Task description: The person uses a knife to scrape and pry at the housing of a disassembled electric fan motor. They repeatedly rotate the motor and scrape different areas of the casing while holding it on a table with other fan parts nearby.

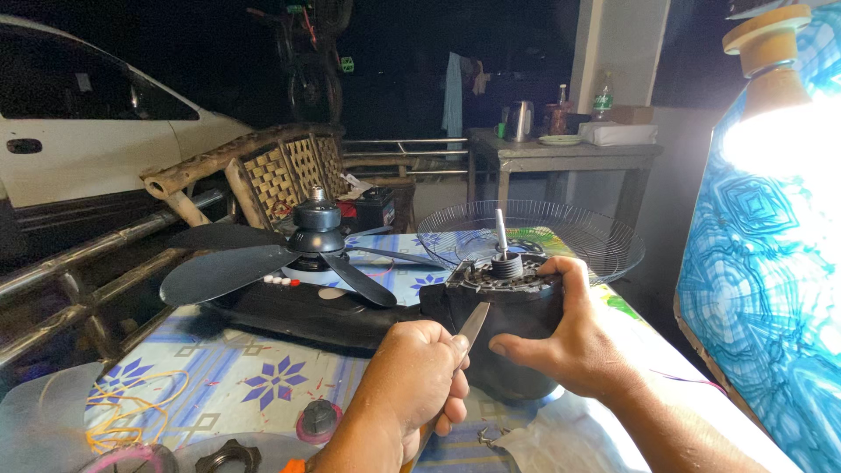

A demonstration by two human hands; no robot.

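Head view: a person works at a table (219,368) with a flowered cloth, outdoors at night.
Motor: the black fan motor (499,328) stands at frame centre, shaft (501,232) pointing up, so its top face is open to the tool.
Right hand: the right hand (574,346) wraps the motor's right side, thumb against the front and fingers over the top rim, apparently to steady it.
Left hand: the left hand (412,381) is closed in a fist round a knife (469,328), blade angled up toward the motor's front edge, tip just beside the casing; contact cannot be told.
Behind: a wire fan guard (604,245) lies behind the motor.
Left of centre: a dark fan blade (228,267) on its hub sits on a black base (307,315).
Lower left: a nut (229,455), a small round cap (320,420) and yellow wire (123,412) lie near the table's front edge, within reach.
Upper left: a white car (96,131) is parked beyond a woven chair (280,171).
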